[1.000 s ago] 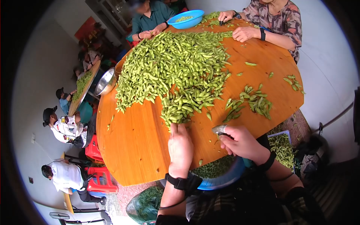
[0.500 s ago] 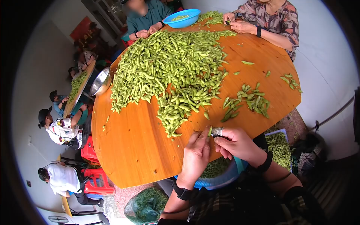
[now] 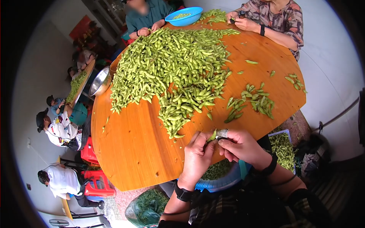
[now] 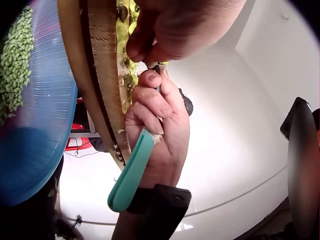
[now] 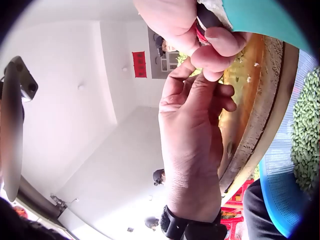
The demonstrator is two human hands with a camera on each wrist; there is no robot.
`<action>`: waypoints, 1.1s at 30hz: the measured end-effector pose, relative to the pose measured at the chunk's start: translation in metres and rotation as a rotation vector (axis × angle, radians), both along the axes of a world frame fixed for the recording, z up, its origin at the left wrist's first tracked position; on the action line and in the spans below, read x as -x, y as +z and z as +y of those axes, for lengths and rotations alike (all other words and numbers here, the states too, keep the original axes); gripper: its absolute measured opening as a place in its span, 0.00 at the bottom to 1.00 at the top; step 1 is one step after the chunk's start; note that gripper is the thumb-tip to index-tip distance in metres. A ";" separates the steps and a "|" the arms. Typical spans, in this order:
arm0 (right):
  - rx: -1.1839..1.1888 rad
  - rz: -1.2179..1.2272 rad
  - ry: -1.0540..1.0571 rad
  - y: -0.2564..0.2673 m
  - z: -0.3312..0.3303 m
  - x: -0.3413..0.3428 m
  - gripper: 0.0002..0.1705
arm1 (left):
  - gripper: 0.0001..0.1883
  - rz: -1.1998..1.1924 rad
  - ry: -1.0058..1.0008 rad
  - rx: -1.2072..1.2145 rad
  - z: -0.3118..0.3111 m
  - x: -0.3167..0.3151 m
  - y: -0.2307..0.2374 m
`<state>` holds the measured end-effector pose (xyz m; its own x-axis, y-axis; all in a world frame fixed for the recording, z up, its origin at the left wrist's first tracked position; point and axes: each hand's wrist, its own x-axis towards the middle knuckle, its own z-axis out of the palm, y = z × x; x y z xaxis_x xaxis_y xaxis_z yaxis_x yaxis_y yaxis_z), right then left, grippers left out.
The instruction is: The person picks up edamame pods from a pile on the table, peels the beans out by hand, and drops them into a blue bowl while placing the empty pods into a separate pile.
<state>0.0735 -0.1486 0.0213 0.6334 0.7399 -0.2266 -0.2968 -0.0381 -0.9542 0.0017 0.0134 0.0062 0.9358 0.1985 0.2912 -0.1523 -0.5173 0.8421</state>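
My left hand (image 3: 197, 155) pinches a green pod (image 3: 213, 135) by the table's near edge. Against it works my right hand (image 3: 243, 146), fingers curled round a tool whose teal handle (image 4: 132, 175) sticks out below the palm in the left wrist view. The tool's tip is mostly hidden at the pod. In the right wrist view my left hand (image 5: 190, 125) meets my right hand (image 5: 175, 20) at the fingertips, and the pod is hidden. A large heap of pods (image 3: 171, 64) covers the table's far middle, its near tip just beyond my left hand.
Below the table's edge sits a blue basket (image 3: 218, 185) of green beans. Small pod groups (image 3: 260, 103) lie to the right on the wooden table (image 3: 133, 152). A metal bowl (image 3: 100, 81) is at left, a blue basin (image 3: 184, 17) at the far side, near two seated people.
My left hand has come back from the heap's near tip to my right hand, bringing a pod. Since half a second ago, the pod has tilted between the hands.
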 end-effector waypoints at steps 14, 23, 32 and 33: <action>-0.047 -0.103 -0.055 -0.016 0.007 0.007 0.05 | 0.11 0.013 -0.068 0.127 0.006 0.004 -0.013; -0.044 -0.042 -0.094 -0.009 0.011 0.008 0.07 | 0.11 0.224 -0.141 0.596 0.016 0.003 -0.010; 0.018 0.011 -0.052 -0.002 0.007 0.002 0.06 | 0.14 0.278 -0.207 0.764 0.022 0.000 -0.008; 0.042 -0.010 -0.057 -0.001 0.007 0.001 0.06 | 0.14 0.271 -0.200 0.781 0.021 -0.002 -0.008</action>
